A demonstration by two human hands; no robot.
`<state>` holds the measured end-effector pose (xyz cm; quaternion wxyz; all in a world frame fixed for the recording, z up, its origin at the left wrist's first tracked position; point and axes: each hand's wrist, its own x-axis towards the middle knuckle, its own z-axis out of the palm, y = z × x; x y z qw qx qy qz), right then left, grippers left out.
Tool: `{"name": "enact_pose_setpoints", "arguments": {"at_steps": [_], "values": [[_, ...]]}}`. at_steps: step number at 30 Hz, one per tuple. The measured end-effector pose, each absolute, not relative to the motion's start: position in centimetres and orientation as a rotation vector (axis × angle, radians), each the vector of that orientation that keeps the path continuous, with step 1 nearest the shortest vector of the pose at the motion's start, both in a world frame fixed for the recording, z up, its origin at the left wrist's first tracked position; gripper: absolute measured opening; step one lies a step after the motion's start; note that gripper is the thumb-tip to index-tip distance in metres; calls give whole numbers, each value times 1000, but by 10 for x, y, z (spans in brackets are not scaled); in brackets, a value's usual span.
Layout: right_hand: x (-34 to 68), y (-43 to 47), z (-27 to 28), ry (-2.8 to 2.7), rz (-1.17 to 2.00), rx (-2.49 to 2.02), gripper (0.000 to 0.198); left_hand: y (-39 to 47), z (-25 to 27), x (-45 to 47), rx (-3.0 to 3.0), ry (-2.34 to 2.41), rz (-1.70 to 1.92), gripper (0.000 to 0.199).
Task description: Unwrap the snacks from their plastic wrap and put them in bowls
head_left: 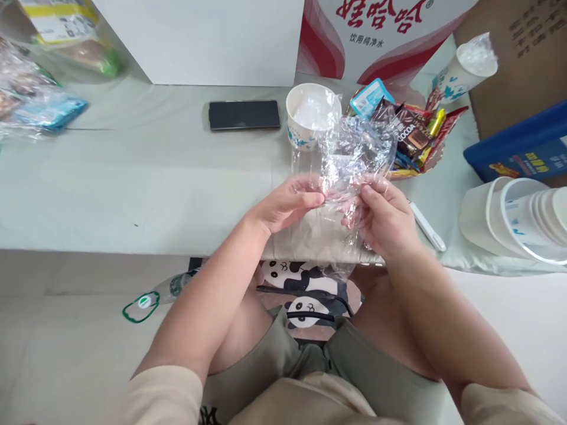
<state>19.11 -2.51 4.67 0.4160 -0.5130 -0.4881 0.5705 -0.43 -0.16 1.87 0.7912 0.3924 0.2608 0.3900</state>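
A crinkled clear plastic bag [354, 150] stretches between my two hands above the table's near edge. My left hand [295, 203] pinches its left side between thumb and fingers. On the right side, my right hand [387, 215] grips the film with thumb against fingers. Just beyond the bag stands a paper cup [310, 100] with a blue leaf pattern and crumpled clear plastic inside. Behind the bag to the right sits a basket of packaged snacks [416, 136], partly hidden by the film.
A black phone [244, 114] lies left of the cup. White tubs [481, 215] with stacked paper cups stand at the right, near a white pen-like tool [427, 227]. Another paper cup [465, 71] is at the back right. Large boxes [221, 41] line the back; bagged snacks [39, 100] lie far left.
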Motion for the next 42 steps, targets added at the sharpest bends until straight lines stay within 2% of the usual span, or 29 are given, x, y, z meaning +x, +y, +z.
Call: {"name": "enact_pose_setpoints", "arguments": {"at_steps": [5,9,16,23,26,32,34,38,42], "values": [[190,-26,51,-1183,1432,-1313,39,-2,22,-5,863,650,898,40],[191,-26,54,-1192,1329,-1360,29,1,25,-8,762,698,950,32],[191,-27,53,-1224,1310,-1348,23,-2,22,-7,895,599,712,31],[200,-28,52,-1241,1175,-1388,22,-3,19,-8,744,598,752,54],[205,-29,52,-1237,1202,-1379,26,0,19,-10,647,606,816,45],[212,-33,54,-1294,1242,-1343,31,1,14,-11,785,588,696,40],[212,-35,57,-1277,1218,-1374,37,-2,13,-10,813,579,739,46],[214,-39,58,-1256,1234,-1380,57,-10,16,-7,866,520,768,81],[219,-40,53,-1290,1160,-1362,70,-13,21,-2,825,546,903,75]]}}
